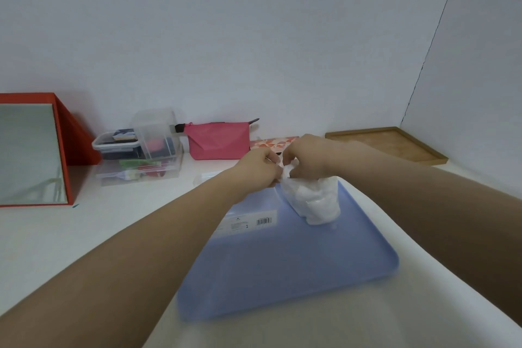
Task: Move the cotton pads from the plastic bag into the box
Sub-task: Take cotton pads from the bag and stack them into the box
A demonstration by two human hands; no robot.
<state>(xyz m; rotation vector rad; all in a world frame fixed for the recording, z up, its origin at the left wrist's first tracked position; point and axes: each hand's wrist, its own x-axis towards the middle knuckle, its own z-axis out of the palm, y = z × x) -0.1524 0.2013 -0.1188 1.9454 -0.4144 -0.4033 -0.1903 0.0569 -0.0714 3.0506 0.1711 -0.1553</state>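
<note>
A clear plastic bag (316,200) full of white cotton pads stands upright on the far part of a blue tray (282,268). My left hand (258,168) and my right hand (303,157) meet at the bag's bunched top, and each pinches the plastic there. A flat transparent box (248,213) with a barcode label lies on the tray to the left of the bag, partly hidden under my left forearm.
A red-framed mirror (34,150) leans at the far left. Stacked clear organisers (141,147) with small items, a pink pouch (219,140) and a floral card (272,143) line the back wall. A wooden tray (392,144) sits at the back right.
</note>
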